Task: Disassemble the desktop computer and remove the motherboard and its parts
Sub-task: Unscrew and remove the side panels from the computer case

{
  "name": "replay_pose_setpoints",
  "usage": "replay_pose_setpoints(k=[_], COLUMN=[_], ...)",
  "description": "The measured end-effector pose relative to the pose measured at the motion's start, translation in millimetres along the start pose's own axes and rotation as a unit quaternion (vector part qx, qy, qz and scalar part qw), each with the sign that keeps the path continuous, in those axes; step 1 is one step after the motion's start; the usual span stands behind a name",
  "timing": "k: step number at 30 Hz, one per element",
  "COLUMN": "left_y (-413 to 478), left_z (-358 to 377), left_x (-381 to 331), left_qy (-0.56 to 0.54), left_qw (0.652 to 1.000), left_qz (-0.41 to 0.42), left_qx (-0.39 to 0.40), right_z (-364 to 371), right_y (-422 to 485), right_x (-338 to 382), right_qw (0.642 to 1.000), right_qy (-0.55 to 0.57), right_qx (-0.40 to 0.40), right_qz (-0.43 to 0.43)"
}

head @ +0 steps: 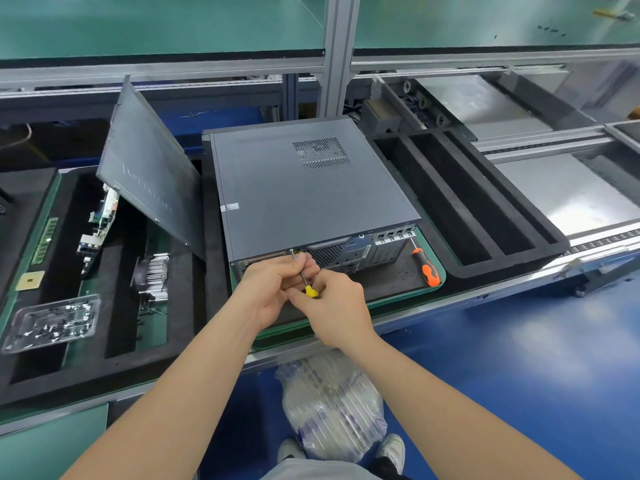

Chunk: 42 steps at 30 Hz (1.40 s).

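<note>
Right grip (332, 306), left grip (273, 289) hold screwdriver (310, 292) against computer (304, 192).

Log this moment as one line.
step: yellow screwdriver on rear screw | left hand: pinches shaft | right hand: grips handle | computer: cover on | orange screwdriver: lying on mat

This is a factory work line. A long bench (502, 282) with metal rails runs from left to right. Black foam trays (512, 259) with long slots sit on it. A metal post (337, 53) stands at the far side. The floor (519, 358) is shiny blue.
</note>
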<state>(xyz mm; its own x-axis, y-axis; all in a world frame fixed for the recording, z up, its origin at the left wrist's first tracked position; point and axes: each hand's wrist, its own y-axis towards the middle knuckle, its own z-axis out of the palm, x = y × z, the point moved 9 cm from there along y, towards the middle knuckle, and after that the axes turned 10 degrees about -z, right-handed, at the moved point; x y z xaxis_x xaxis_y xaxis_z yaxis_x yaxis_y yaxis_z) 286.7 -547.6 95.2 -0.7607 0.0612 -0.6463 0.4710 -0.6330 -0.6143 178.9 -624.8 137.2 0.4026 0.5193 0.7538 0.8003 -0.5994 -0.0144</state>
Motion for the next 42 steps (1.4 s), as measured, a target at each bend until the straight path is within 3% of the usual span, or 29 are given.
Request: replay_pose_setpoints(k=[2, 3, 4, 6, 8, 9, 11, 13, 14, 18, 20, 24, 27, 31, 35, 37, 39, 40, 42], left_y=[1, 1, 0, -2, -4, -5, -6, -6, -6, -4, -3, -3, -3, -4, -4, -3, -2, -2, -2], left_z=[3, 3, 3, 1, 3, 4, 4, 5, 6, 5, 4, 3, -3, -5, -5, -5, -4, -3, -1], left_x=[1, 2, 3, 2, 2, 2, 2, 2, 2, 2, 2, 1, 0, 0, 0, -1, -2, -2, -3], left_qy=[0.005, 0.009, 0.009, 0.002, 0.0, -0.001, -0.004, -0.015, -0.021, -0.045, -0.05, -0.049, -0.037, -0.007, 0.003, 0.002, -0.003, -0.004, -0.003], left_qw=[1.0, 1.0, 1.0, 1.0, 0.999, 0.999, 0.999, 0.999, 0.999, 0.998, 0.997, 0.998, 0.999, 1.0, 1.0, 0.999, 0.999, 1.0, 1.0], left_qz=[-0.013, -0.02, -0.025, -0.028, -0.032, -0.036, -0.041, -0.041, -0.042, -0.042, -0.037, -0.029, -0.03, -0.024, -0.002, 0.004, 0.005, 0.003, -0.003], left_qx=[0.012, 0.013, 0.01, 0.002, 0.006, 0.01, 0.011, 0.016, 0.019, 0.031, 0.035, 0.033, 0.015, -0.007, -0.03, -0.037, -0.033, -0.027, -0.018], right_z=[13, 24, 36, 54, 61, 62, 62, 61, 59, 46, 36, 16, -2, -6, -4, -1, 6, 15, 39], right_y=[-1, -5, -12, -30, -42, -45, -49, -48, -46, -34, -28, -20, -9, 0, 3, 4, 4, 1, -17], right_x=[-9, -12, -13, -4, 3, 4, 7, 10, 10, -3, -2, 4, 16, 25, 21, 14, 0, -7, -12], right_qw=[0.987, 0.959, 0.91, 0.779, 0.663, 0.632, 0.611, 0.624, 0.647, 0.812, 0.872, 0.952, 0.997, 0.983, 0.98, 0.991, 0.997, 0.983, 0.893], right_qy=[0.133, 0.235, 0.345, 0.529, 0.648, 0.676, 0.694, 0.688, 0.672, 0.514, 0.438, 0.273, 0.057, -0.177, -0.189, -0.122, 0.019, 0.132, 0.358], right_qx=[0.062, 0.105, 0.148, 0.219, 0.247, 0.252, 0.26, 0.257, 0.249, 0.189, 0.156, 0.095, 0.039, 0.029, 0.023, 0.032, 0.07, 0.104, 0.197], right_qz=[0.07, 0.121, 0.175, 0.255, 0.282, 0.284, 0.278, 0.268, 0.26, 0.199, 0.155, 0.103, 0.028, -0.03, -0.056, -0.042, 0.016, 0.071, 0.186])
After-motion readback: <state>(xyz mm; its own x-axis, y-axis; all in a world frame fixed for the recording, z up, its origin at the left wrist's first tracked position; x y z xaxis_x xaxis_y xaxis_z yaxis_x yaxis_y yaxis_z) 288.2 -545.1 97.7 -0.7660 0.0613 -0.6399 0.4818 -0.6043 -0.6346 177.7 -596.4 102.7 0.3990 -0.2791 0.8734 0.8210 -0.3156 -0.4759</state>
